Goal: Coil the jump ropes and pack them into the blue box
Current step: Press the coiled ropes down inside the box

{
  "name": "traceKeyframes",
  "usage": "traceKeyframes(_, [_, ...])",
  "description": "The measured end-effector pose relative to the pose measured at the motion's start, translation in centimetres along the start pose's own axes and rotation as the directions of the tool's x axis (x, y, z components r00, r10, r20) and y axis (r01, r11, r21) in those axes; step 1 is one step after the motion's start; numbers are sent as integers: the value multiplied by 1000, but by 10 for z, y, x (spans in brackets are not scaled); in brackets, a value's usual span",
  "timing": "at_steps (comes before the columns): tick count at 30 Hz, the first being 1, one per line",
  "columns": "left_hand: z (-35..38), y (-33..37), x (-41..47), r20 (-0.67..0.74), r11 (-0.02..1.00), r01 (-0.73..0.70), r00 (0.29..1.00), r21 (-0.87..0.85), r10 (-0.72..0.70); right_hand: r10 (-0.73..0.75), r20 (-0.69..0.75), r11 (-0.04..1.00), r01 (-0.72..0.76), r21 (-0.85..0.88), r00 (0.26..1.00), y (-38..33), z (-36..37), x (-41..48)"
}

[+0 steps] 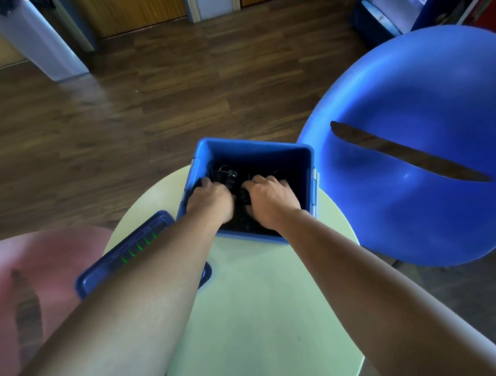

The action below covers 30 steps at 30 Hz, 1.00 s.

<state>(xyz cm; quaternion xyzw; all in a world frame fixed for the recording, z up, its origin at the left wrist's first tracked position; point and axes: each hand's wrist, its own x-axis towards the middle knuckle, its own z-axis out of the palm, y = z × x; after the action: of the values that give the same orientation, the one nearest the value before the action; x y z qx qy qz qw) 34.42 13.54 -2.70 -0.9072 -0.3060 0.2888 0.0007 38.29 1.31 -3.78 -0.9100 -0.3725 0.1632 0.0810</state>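
The blue box stands at the far edge of a round pale-green table. Black jump ropes lie tangled inside it, dark and hard to make out. Both my hands reach into the box. My left hand sits on the left part of the ropes with its fingers curled down into them. My right hand lies on the right part, fingers bent over the black rope. The fingertips of both hands are hidden among the ropes.
The blue lid of the box lies on the table's left side, partly under my left forearm. A blue chair stands to the right, a pink chair to the left. Wooden floor lies beyond.
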Motion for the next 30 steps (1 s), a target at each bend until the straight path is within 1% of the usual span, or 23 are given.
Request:
traceKeyframes(5, [0, -1, 0, -10, 998, 19, 1000, -64, -20, 83, 78, 994, -76, -84, 994, -7, 7, 16])
traceKeyframes(9, [3, 3, 0, -33, 988, 59, 997, -140, -64, 124, 76, 988, -116, -104, 989, -11, 10, 22])
traceKeyframes(12, [6, 6, -3, -50, 988, 60, 996, -146, -68, 108, 81, 980, -92, -179, 991, -7, 6, 24])
traceKeyframes(16, [14, 7, -1, -65, 981, 33, 997, -191, -46, 99, 129, 986, -80, -147, 987, 1, 0, 24])
traceKeyframes(19, [15, 8, 2, -11, 985, 37, 999, -171, -39, 95, 128, 991, -81, -108, 987, 0, 5, 20])
traceKeyframes(22, [7, 10, 3, 135, 997, 38, 990, -70, -28, 81, 101, 993, -72, -89, 992, 2, 10, 14])
traceKeyframes(24, [0, 8, 6, 215, 999, -33, 976, -16, 36, 64, 75, 995, -58, -82, 995, 5, 12, 9])
traceKeyframes(26, [-15, 2, 1, 261, 991, -132, 956, -30, 136, 53, 54, 996, -49, -77, 997, 4, 11, 5])
traceKeyframes(29, [-39, -3, -17, 252, 964, -266, 932, -10, 260, 55, 18, 998, -54, -25, 998, 1, 7, -3])
traceKeyframes(30, [-45, -3, -21, 243, 959, -284, 930, 3, 275, 61, -9, 998, -61, -10, 998, 0, 5, -6])
